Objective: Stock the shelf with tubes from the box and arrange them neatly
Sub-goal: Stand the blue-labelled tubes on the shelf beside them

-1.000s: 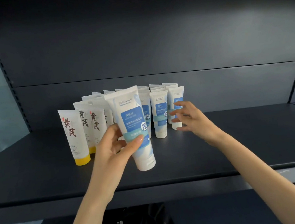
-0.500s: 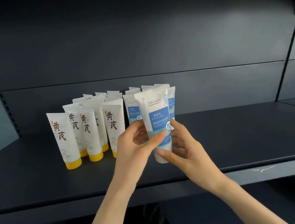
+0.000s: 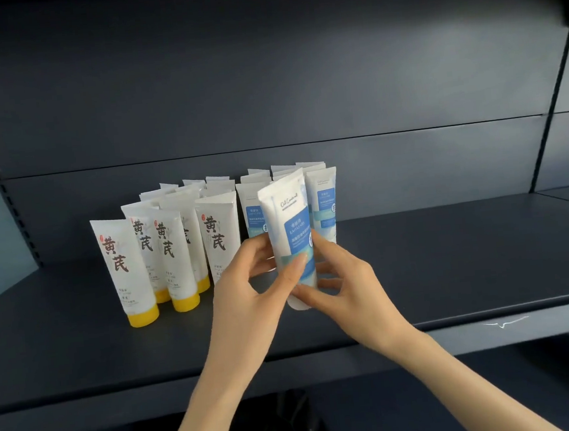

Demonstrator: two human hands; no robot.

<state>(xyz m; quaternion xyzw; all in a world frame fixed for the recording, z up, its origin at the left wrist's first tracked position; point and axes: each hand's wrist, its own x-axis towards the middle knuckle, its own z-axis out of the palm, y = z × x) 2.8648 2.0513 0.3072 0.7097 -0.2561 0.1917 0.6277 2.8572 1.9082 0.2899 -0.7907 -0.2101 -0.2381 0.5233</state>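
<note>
Perhaps aloft, left hand [image 3: 250, 307], right hand [image 3: 355, 291] grip tube [image 3: 289, 221].

The left group of tubes [image 3: 169, 256] and the right group of tubes [image 3: 323, 198] are standing side by side on the shelf [image 3: 453, 269], with the held tube [image 3: 289, 221] in front.

The left group is standing in rows, its leftmost tube sitting nearest the front edge. The right group is standing just beside it, further back, near the back panel [image 3: 266, 96]. The held tube is leaning slightly before the right group, between the left hand [image 3: 250, 307] on its left and the right hand [image 3: 347, 285] on its right.
</note>
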